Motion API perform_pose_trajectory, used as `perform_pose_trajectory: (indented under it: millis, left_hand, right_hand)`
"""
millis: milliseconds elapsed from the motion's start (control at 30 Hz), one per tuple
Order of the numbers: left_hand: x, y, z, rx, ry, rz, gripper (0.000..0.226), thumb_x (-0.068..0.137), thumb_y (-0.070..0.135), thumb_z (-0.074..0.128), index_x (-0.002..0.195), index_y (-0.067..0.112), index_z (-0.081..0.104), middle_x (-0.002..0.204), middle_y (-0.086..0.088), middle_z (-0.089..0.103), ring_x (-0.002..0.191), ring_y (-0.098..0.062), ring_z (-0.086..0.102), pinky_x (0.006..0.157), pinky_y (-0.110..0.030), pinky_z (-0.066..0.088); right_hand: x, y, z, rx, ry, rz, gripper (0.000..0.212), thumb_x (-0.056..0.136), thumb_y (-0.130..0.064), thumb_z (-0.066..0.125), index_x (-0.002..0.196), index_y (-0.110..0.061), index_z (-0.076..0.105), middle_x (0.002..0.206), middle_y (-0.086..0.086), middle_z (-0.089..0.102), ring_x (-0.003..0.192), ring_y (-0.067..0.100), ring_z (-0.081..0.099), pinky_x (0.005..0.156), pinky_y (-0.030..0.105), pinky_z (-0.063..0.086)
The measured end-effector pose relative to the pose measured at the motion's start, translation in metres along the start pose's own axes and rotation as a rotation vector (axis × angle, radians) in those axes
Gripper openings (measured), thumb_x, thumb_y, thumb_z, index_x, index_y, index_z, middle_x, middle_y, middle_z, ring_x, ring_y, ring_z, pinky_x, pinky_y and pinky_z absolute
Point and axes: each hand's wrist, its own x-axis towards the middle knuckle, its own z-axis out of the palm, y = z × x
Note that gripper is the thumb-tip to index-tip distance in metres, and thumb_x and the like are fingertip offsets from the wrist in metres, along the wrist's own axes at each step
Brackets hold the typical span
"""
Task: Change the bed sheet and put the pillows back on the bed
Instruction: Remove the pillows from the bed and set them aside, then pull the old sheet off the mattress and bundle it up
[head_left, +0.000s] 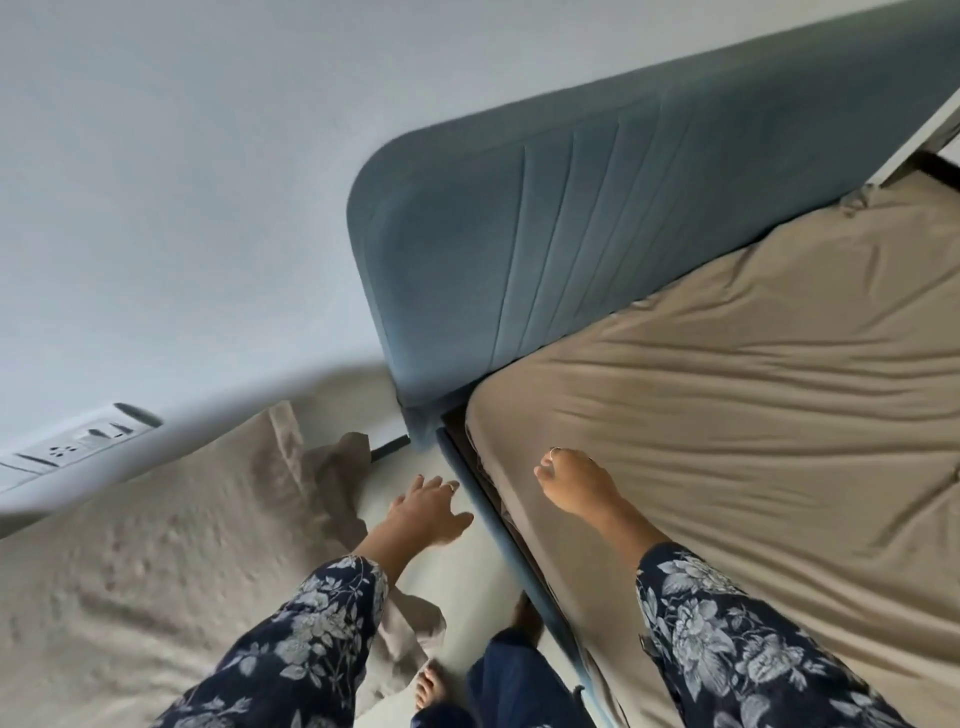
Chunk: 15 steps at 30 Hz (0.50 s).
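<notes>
Bed: a blue-grey padded headboard with stitched vertical seams stands at the head of the mattress, against a pale wall.
Sheet on bed: a wrinkled beige fitted sheet covers the mattress, pulled over the near head corner beside the headboard.
Bed frame: a blue-grey upholstered side rail runs along the bed's near edge.
Right hand: the right hand hovers over the sheet at the near head corner; fingers curled downward, and whether they pinch the fabric cannot be told.
Left hand: the left hand reaches out over the floor just beside the side rail, fingers spread and relaxed, holding nothing.
Floor: a crumpled beige textured cloth lies heaped on the floor left of the bed, below a white wall socket panel.
Person: dark floral sleeves and bare feet show.
</notes>
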Motion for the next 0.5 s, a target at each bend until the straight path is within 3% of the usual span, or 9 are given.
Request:
perform_pose_trajectory:
  millis: [267, 500]
  left_hand:
    - [0.125, -0.004, -0.002, -0.208, 0.053, -0.161, 0.064, 0.099, 0.039, 0.047, 0.151, 0.012, 0.022, 0.156, -0.012, 0.027, 0.142, -0.029, 0.029, 0.114, -0.040, 0.030]
    - [0.240, -0.025, 0.046, -0.289, 0.101, -0.217, 0.063, 0.098, 0.036, 0.047, 0.151, 0.013, 0.024, 0.156, -0.006, 0.029, 0.143, -0.024, 0.027, 0.115, -0.039, 0.028]
  right_hand:
    - [0.119, -0.013, 0.048, -0.157, -0.055, -0.051, 0.035, 0.100, -0.033, 0.039, 0.117, -0.011, 0.060, 0.121, 0.011, 0.061, 0.112, 0.030, 0.058, 0.087, 0.034, 0.043]
    - [0.230, -0.014, 0.119, -0.343, -0.039, -0.149, 0.033, 0.098, -0.038, 0.044, 0.114, -0.017, 0.063, 0.118, 0.004, 0.064, 0.110, 0.025, 0.060, 0.088, 0.033, 0.041]
